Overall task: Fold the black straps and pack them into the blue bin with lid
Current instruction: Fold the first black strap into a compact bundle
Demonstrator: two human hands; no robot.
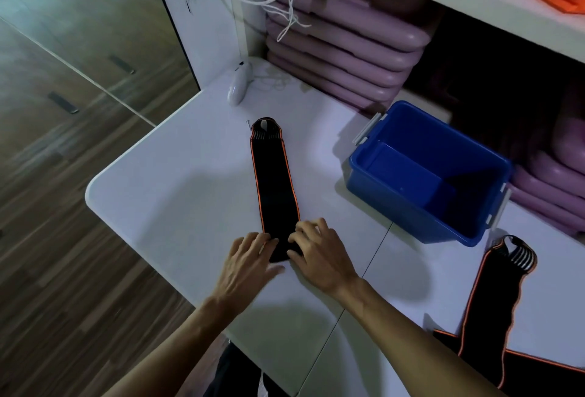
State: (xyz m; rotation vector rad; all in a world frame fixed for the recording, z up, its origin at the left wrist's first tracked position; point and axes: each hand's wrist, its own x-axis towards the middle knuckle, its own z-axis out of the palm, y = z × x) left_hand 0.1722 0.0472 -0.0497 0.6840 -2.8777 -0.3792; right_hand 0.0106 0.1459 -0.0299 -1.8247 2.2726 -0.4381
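Two bare forearms reach in from the near edge over a smooth white table (177,194) with rounded corners, a thin seam running across its top just right of the right wrist. The left hand (250,265) and right hand (319,254) sit side by side at the near end of a long black strap (274,187), fingers curled down onto the fabric and pinching its rolled or folded end between them; the exact fold is hidden under the fingers. The strap is flat, soft-looking cloth edged in a thin orange line, and it runs straight away from the hands to a rounded far tip with pale ribbed stitching.

To the right of the right arm, a second black strap (493,298) with the same orange trim lies on the table, its ribbed end pointing toward the bin, its lower part trailing off the near edge.

Beyond the right hand and to its right stands the blue bin (395,200), a glossy, rectangular plastic tub, open-topped, with pale grey latches on two sides and nothing visible inside.

Farther out past the strap's tip, a small white oval device (238,89) rests near the table's back corner, white cords (285,1) hanging above it. Behind the bin, stacked mauve plastic steps (342,48) fill a white shelf unit. Left of the hands, wood-grain flooring (63,111) stretches away, slightly blurred.
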